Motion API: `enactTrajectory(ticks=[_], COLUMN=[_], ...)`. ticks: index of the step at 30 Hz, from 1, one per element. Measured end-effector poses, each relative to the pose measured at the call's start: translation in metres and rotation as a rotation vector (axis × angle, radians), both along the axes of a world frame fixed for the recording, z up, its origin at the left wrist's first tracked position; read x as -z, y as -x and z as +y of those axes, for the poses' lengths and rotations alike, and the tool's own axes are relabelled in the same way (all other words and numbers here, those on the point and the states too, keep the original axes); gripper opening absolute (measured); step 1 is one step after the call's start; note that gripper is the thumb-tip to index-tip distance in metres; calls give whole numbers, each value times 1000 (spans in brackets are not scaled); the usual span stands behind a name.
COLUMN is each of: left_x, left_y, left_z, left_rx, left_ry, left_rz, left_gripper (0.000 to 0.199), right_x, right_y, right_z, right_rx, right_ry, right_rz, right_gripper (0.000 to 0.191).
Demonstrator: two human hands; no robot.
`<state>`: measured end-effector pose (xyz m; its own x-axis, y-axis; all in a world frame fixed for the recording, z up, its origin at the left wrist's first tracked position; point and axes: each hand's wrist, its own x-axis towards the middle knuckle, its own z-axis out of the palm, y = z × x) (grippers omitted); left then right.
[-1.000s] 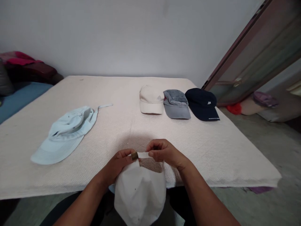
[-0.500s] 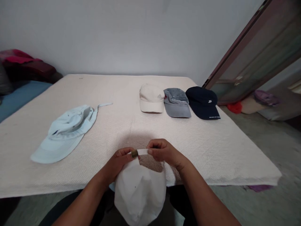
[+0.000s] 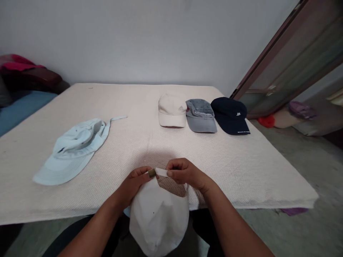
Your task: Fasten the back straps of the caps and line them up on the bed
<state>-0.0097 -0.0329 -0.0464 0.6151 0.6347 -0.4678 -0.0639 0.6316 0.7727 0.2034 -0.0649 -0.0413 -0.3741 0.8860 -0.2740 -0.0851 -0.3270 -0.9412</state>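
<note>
A white baseball cap (image 3: 159, 221) hangs at the near edge of the table, its back opening facing up and away from me. My left hand (image 3: 136, 182) pinches the cap beside the brass-coloured buckle (image 3: 152, 173) of its back strap. Between thumb and fingers, my right hand (image 3: 182, 173) grips the white strap (image 3: 162, 172) to the right of the buckle. The strap spans the short gap between my two hands, above the opening. The cap's brim is mostly hidden beneath its crown.
On the cloth-covered table (image 3: 128, 142), a light blue cap (image 3: 72, 146) lies at left with its strap loose. Farther back stand a cream cap (image 3: 172, 110), a grey cap (image 3: 200, 116) and a navy cap (image 3: 230, 116) in a row. Behind them rises a wall.
The buckle has tilted and shifted slightly left with my left hand. Now the strap slopes down toward my right hand. The view has moved a little.
</note>
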Motion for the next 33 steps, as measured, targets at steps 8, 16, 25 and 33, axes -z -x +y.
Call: enactTrajectory(ticks=[8, 16, 25, 33], left_x=[1, 0, -1, -1], left_y=[0, 0, -1, 0], left_z=[-1, -1, -2, -1], left_rx=[57, 38, 88, 126], left_ry=[-30, -10, -27, -64], left_rz=[5, -23, 2, 58], left_gripper=[16, 12, 14, 19], right_x=[0, -1, -1, 3], right_y=[4, 5, 7, 7], right_z=[1, -1, -1, 0], right_rx=[-45, -108, -132, -105], right_ry=[13, 54, 47, 3], right_rz=[-21, -27, -65, -54], right_gripper=[26, 24, 31, 29])
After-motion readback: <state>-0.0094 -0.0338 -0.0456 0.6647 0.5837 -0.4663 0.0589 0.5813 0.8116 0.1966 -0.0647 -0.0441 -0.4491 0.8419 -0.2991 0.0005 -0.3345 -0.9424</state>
